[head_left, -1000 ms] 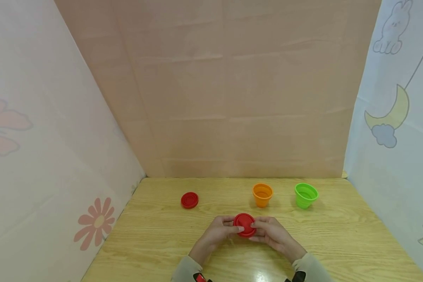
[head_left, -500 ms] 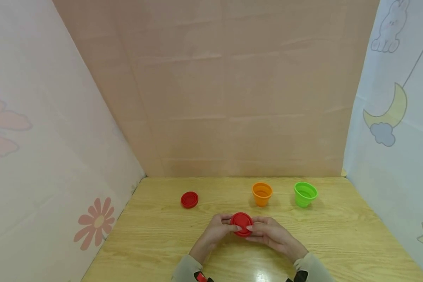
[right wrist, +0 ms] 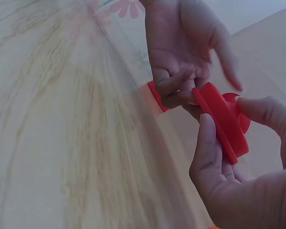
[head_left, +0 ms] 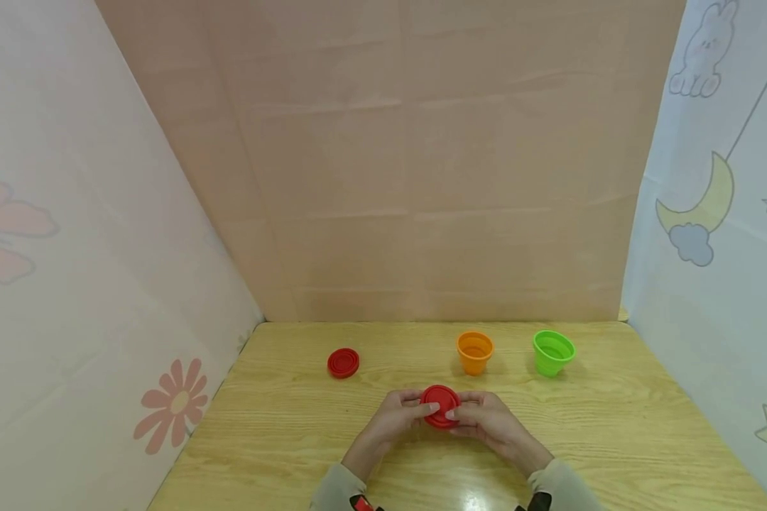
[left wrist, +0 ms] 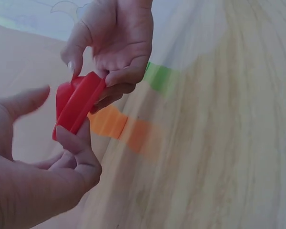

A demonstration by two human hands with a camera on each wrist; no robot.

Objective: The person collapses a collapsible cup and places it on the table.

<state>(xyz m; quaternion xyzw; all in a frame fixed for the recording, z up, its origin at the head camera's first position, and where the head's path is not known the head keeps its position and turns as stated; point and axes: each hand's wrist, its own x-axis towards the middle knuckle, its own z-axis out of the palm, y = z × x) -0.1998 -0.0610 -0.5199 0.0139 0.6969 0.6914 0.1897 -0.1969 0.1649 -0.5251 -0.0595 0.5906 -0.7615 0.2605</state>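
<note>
Both hands hold one red collapsible cup [head_left: 442, 407], folded mostly flat, in front of the person. My left hand [head_left: 393, 420] has its bent fingers at the cup's left rim; in the left wrist view its thumb [left wrist: 31, 101] stands off the cup. From the right, my right hand [head_left: 495, 424] grips the cup, thumb [right wrist: 262, 110] pressing the raised middle and fingers along the rim. That middle looks pushed in on one side in the right wrist view. Beyond the hands, an orange cup [head_left: 475, 353] and a green cup [head_left: 552, 353] stand unfolded and upright.
A second red collapsible cup [head_left: 343, 363] lies flat at the back left of the wooden table [head_left: 281, 426]. A brown paper backdrop [head_left: 383, 177] rises behind, with patterned white sheets on the left [head_left: 102, 213] and right [head_left: 729, 298].
The red cup in the hands has shifted only slightly. The thumbs move a little over its middle, the left one lifting off. The other cups stay put.
</note>
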